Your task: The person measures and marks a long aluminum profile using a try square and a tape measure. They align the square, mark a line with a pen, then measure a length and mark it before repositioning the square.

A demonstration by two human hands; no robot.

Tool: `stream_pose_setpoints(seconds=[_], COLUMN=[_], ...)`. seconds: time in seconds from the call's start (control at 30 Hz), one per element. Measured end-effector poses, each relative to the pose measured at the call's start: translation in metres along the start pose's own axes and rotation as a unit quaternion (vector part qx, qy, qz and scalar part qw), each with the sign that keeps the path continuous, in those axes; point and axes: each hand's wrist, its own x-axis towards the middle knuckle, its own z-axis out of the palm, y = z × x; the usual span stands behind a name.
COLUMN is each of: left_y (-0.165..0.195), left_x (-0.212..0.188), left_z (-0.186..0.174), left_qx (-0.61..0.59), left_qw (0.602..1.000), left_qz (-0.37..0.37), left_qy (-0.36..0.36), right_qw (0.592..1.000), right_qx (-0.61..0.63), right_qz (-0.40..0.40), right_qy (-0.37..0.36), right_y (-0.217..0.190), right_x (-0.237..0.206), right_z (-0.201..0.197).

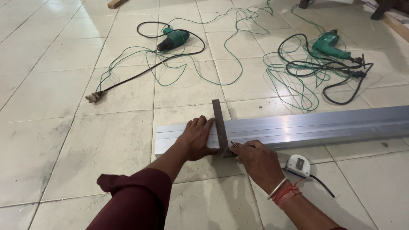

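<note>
Maroon sleeve at bottom centre of frame, on the left arm; left hand lies flat, fingers spread and gripping nothing, pressing the left end of the aluminium profile right beside the try square. Right hand sits lower centre, fingers pinched shut on a thin marking tool, tip at the square's blade where it crosses the profile; can't tell what kind of tool. Bangle and red thread on the right wrist. Square's dark blade stands across the profile, near its left end. Profile lies on the tiled floor, running from frame centre out past the right edge. White tape measure just right of the right hand, on the floor. Farther up: green drill with black cord upper centre, second green drill upper right, loose green wire tangled between and around both.
</note>
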Motion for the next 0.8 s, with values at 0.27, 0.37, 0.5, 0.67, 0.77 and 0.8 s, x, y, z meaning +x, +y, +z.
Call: stream_pose_setpoints(seconds=[0.27,0.37,0.5,0.67,0.77,0.8], left_y=[0.002,0.002,0.001,0.0,0.001,0.001], left_x=[-0.014,-0.012,-0.013,-0.011,-0.009,-0.009], left_z=[0.007,0.009,0.01,0.01,0.009,0.008], left_qx=[0.054,0.076,0.085,0.083,0.076,0.077], left_qw=[0.998,0.996,0.996,0.996,0.997,0.997], left_qz=[0.035,0.032,0.025,0.02,0.014,0.014], left_qy=[0.029,0.025,0.021,0.008,-0.009,-0.01], right_qw=[0.999,0.998,0.998,0.996,0.998,0.998], right_qx=[-0.01,-0.001,0.054,0.063,0.022,0.026], right_qz=[0.017,0.033,0.022,0.068,0.052,0.045], right_qy=[-0.026,-0.052,-0.005,-0.01,-0.027,-0.02], right_y=[0.0,0.006,0.024,0.035,0.034,0.033], right_x=[0.001,0.001,0.003,0.001,0.003,0.003], right_z=[0.0,-0.002,-0.011,-0.014,-0.012,-0.012])
